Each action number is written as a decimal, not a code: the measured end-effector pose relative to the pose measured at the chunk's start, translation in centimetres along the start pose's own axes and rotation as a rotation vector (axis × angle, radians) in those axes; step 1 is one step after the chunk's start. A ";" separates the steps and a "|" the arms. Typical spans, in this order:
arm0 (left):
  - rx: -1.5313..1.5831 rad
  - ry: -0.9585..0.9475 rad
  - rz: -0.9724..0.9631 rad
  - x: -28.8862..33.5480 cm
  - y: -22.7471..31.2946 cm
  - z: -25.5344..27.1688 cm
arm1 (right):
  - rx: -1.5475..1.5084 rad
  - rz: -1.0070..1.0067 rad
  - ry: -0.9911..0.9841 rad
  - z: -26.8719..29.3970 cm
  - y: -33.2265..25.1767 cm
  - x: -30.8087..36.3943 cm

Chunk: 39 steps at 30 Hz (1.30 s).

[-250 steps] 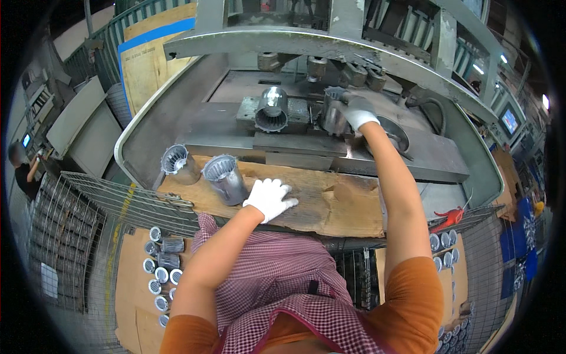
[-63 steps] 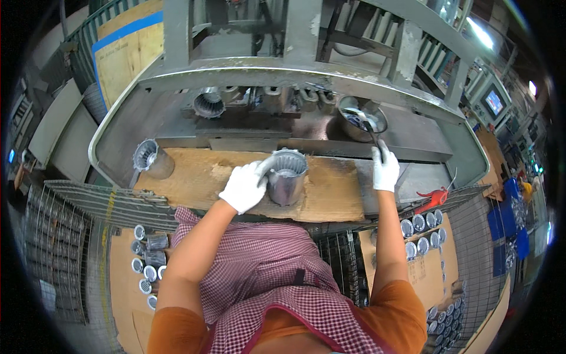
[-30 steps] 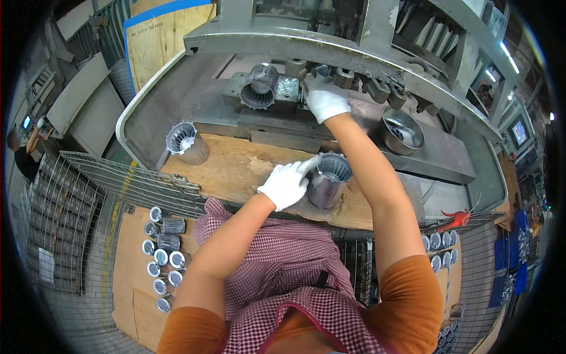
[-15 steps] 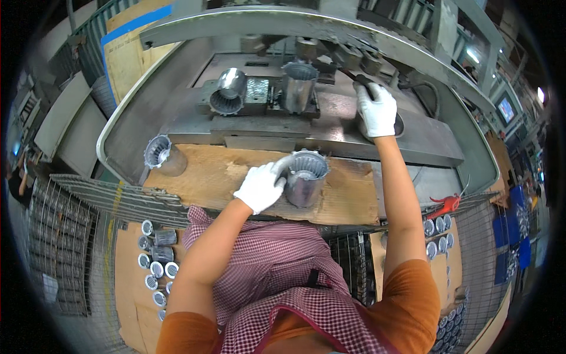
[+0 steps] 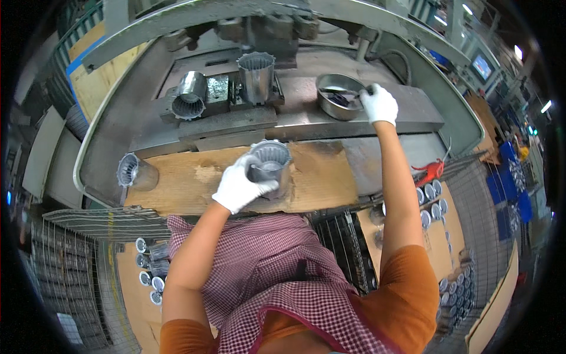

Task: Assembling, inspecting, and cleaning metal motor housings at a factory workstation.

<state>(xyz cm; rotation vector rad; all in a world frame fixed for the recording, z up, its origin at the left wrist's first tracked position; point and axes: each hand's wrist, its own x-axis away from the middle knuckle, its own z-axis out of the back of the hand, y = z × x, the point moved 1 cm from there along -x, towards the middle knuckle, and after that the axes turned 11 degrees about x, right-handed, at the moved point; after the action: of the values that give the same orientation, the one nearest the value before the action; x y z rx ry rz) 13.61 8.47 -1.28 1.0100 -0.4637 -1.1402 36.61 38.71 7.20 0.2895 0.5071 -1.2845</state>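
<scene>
My left hand (image 5: pixel 238 186) in a white glove wraps round the near left side of a hollow metal cylinder (image 5: pixel 276 164), finned inside and with a toothed rim. The cylinder is upright over the cardboard, its open end up. My right hand (image 5: pixel 379 105), also gloved, has its fingers bent together at the right rim of a round metal bowl (image 5: pixel 337 111). Dark, slender pieces lie inside this bowl; whether my fingertips pinch one of them or the rim is hidden.
Another cylinder (image 5: pixel 143 175) leans at the left end of the cardboard sheet (image 5: pixel 321 177). On the machine bed stand an upright cylinder (image 5: pixel 256 81) and a tilted one (image 5: pixel 190 94) in fixtures. A red-handled tool (image 5: pixel 432 171) hangs at the right edge. Wire carts below hold several cylinders.
My right hand has come down to the bowl's rim from above, and the dark handle it held no longer shows. My left hand has closed round the cylinder. The whole view has shifted.
</scene>
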 end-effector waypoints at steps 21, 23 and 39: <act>-0.166 0.089 -0.927 3.5 5.6 3.1 | -0.777 -0.016 0.099 -2.4 1.2 13.7; -0.136 0.074 -0.929 3.8 5.5 3.1 | -1.097 0.013 -0.309 -1.5 -0.4 16.8; 0.016 0.126 -0.949 5.2 6.0 2.4 | -2.582 0.191 -1.257 3.3 -10.7 25.2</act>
<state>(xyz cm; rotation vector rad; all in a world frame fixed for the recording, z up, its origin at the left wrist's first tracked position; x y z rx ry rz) 17.01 3.15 4.07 1.3527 0.1535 -1.8867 31.87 13.20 -2.06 -2.3217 0.5603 0.3148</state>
